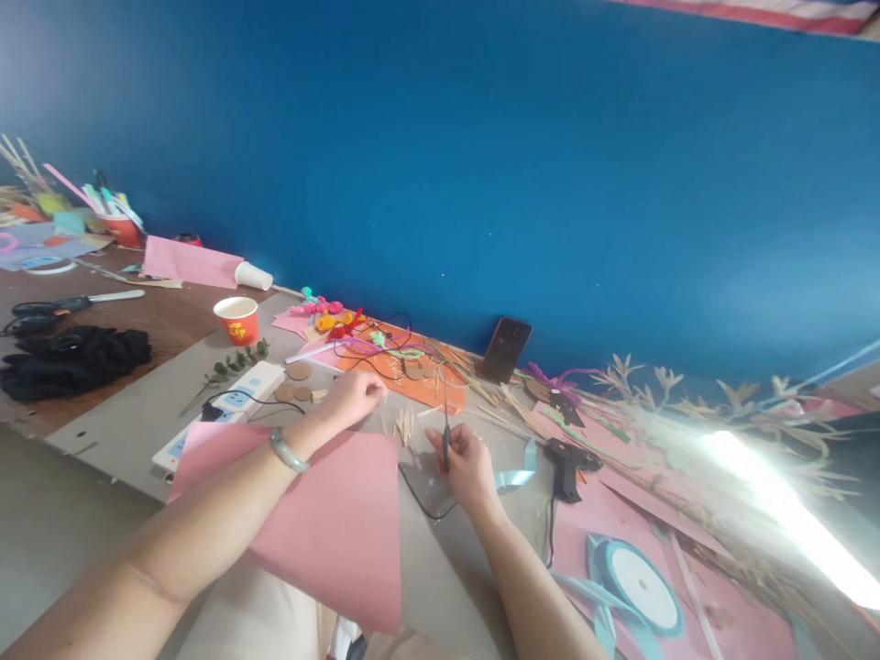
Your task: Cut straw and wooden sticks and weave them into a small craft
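Note:
My right hand point(464, 463) is closed around scissors point(446, 440), dark at the handle, with the thin blades pointing away from me. To its left, my left hand point(354, 399) hovers above the table with its fingers pinched together; anything between them is too small to make out. Between the hands lie short pale sticks point(403, 426). Under my left forearm a sheet of pink paper point(336, 532) hangs over the table's near edge. An orange sheet point(391, 362) strewn with straw bits lies just beyond both hands.
A power strip point(258, 390), wooden discs point(299, 370) and a red paper cup point(237, 321) stand left. Rightward are a hot glue gun point(567, 467), a blue ribbon roll point(639, 582) and dried stems point(666, 394). A phone point(507, 348) leans against the blue wall point(440, 165).

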### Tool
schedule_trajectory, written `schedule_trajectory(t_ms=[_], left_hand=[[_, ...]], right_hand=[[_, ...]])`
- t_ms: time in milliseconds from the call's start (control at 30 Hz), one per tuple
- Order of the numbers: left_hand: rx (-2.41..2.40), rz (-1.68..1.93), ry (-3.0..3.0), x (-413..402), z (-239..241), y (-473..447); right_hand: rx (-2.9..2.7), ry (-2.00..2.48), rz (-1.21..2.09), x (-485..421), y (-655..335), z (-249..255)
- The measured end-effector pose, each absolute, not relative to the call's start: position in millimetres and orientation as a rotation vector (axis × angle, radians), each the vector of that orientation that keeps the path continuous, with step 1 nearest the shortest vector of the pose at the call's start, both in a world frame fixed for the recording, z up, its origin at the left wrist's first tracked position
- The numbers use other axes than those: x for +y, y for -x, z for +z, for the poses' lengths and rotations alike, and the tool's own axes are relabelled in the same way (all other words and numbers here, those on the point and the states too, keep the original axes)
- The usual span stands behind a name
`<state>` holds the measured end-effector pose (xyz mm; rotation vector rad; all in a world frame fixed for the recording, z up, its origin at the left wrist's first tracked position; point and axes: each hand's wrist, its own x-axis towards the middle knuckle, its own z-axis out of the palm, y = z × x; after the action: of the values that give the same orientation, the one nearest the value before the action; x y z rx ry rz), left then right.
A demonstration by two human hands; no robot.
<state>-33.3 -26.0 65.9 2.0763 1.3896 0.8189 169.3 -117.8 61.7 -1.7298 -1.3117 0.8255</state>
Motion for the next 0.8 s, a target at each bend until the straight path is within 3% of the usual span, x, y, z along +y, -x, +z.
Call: schedule_trajectory(t_ms=[167,500,667,800], left_hand=[[1.903,0.726,-2.236,-15,82,55],[1.937,0.199,-2.195,-4,75,64],[1.917,0.323,-2.187,-4,71,63],[1.569,0.713,-1.998,-11,72,54]], right_hand=[[-1.279,1.716,0.823,-118,-168,64],[-1.286,1.692,0.824,-118,-167,60],[-1.262,1.683,0.827,-118,-165,59],[-1.203,1.628,0.883,-119,-163,60]])
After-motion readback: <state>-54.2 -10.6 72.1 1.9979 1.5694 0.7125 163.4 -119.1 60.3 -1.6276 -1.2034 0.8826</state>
